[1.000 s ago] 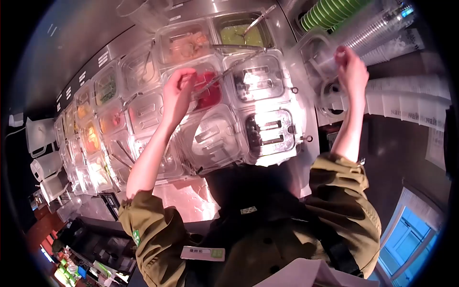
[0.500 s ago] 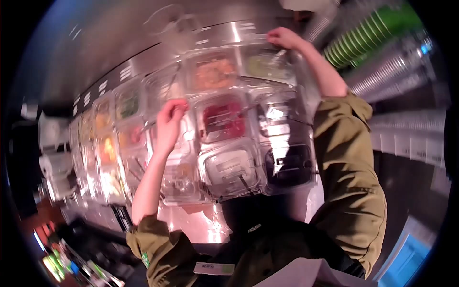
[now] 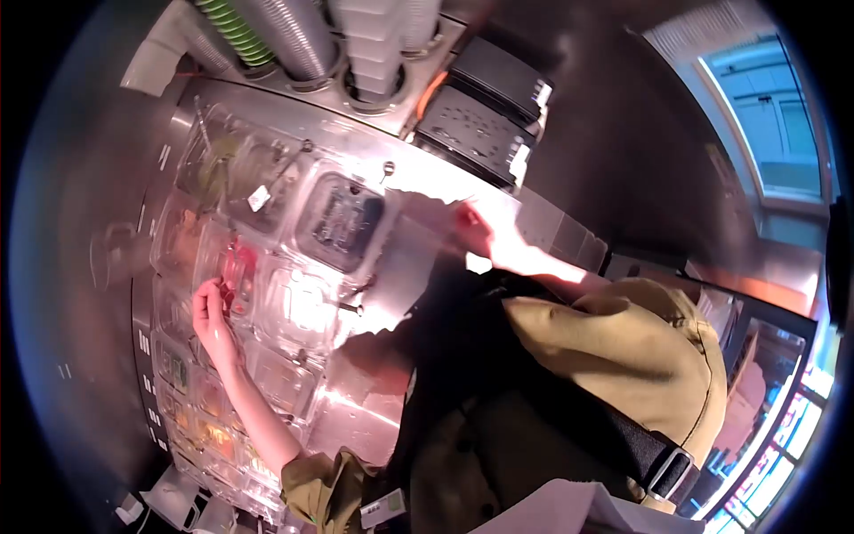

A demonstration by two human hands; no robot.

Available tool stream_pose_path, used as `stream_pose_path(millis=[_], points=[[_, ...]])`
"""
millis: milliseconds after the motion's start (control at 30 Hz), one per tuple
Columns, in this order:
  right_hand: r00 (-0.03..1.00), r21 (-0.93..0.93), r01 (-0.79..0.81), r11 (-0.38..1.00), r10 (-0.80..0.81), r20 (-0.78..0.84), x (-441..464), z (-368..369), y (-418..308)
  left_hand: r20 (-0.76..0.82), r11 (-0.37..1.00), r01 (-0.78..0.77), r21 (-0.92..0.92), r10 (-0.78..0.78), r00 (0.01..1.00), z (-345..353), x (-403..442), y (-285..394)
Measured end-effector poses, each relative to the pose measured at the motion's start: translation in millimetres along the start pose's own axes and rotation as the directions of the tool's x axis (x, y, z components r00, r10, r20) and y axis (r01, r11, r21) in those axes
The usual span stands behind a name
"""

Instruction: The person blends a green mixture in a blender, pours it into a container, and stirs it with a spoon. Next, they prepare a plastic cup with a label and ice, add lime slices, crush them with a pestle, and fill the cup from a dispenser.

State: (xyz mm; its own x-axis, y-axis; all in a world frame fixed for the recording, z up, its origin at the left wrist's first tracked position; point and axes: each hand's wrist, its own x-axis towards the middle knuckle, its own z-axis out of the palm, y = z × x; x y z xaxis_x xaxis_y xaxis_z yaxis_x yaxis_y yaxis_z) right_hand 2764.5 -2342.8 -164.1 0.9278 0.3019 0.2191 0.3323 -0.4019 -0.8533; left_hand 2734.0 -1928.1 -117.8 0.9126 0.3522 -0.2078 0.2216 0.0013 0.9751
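Two hands (image 3: 212, 311), one green stack (image 3: 236, 34)

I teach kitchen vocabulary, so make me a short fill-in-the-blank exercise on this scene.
The person's ____ hand is over the see-through tubs.
The food nearest that hand is ____.
The stacked cups beside the silvery stack are ____.
The window at the top right looks ____.

Missing words: left; red; green; blue.
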Motion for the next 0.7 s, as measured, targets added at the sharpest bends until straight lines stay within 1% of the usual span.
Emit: stream_pose_path(millis=[33, 67, 133, 200, 233, 267, 333, 400, 467, 533, 600, 700], points=[[0.982, -0.122, -0.179, 0.976, 0.185, 0.04, -29.4, -31.3, 17.9, -0.011, 0.999, 0.034, -0.011, -0.034, 0.999, 14.8, -6.0, 14.0], [0.905, 0.252, -0.264, 0.931, 0.33, -0.27, -56.0, -37.0, 34.4, -0.03, 0.998, 0.065, -0.021, -0.066, 0.997, 28.9, -12.3, 24.7], [0.794, 0.122, -0.375, 0.919, 0.386, -0.471, -78.7, -73.9, 90.5, -0.007, 0.998, 0.059, 0.016, -0.059, 0.998, 49.5, -19.6, 37.7], [0.719, 0.094, -0.411, 0.907, 0.386, -0.578, -82.4, -101.2, 144.8, 0.023, 0.997, 0.06, 0.053, -0.061, 0.998, 73.0, -27.3, 47.8], [0.725, 0.065, -0.39, 0.918, 0.35, -0.592, -75.7, -114.4, 165.5, 0.033, 0.994, 0.092, 0.064, -0.094, 0.995, 87.7, -32.1, 56.6], [0.731, 0.037, -0.371, 0.928, 0.317, -0.604, -69.1, -125.9, 183.8, 0.046, 0.995, 0.096, 0.029, -0.097, 0.994, 101.4, -34.3, 58.7], [0.767, -0.008, -0.357, 0.934, 0.288, -0.573, -45.3, -147.8, 196.2, 0.067, 0.993, 0.104, -0.052, -0.1, 0.993, 130.1, -33.3, 61.6], [0.804, 0.007, -0.293, 0.956, 0.25, -0.54, -26.8, -164.9, 224.0, 0.061, 0.986, 0.097, -0.138, -0.089, 0.994, 169.2, -32.7, 65.3], [0.862, -0.006, -0.201, 0.98, 0.174, -0.475, -9.1, -182.5, 237.6, 0.087, 0.989, 0.085, -0.12, -0.075, 0.993, 215.3, -32.0, 75.7], [0.911, -0.078, -0.136, 0.988, 0.093, -0.402, 7.8, -194.4, 244.7, 0.149, 0.995, 0.101, -0.023, -0.096, 0.984, 260.9, -32.4, 89.0], [0.939, -0.23, 0.037, 0.972, -0.112, -0.324, 22.1, -202.1, 250.9, 0.216, 0.991, 0.072, 0.112, -0.095, 0.972, 295.4, -33.9, 101.4], [0.954, -0.287, 0.195, 0.938, -0.249, -0.168, 37.1, -206.4, 261.1, 0.245, 0.974, 0.03, 0.226, -0.087, 0.966, 332.8, -45.9, 122.4]])
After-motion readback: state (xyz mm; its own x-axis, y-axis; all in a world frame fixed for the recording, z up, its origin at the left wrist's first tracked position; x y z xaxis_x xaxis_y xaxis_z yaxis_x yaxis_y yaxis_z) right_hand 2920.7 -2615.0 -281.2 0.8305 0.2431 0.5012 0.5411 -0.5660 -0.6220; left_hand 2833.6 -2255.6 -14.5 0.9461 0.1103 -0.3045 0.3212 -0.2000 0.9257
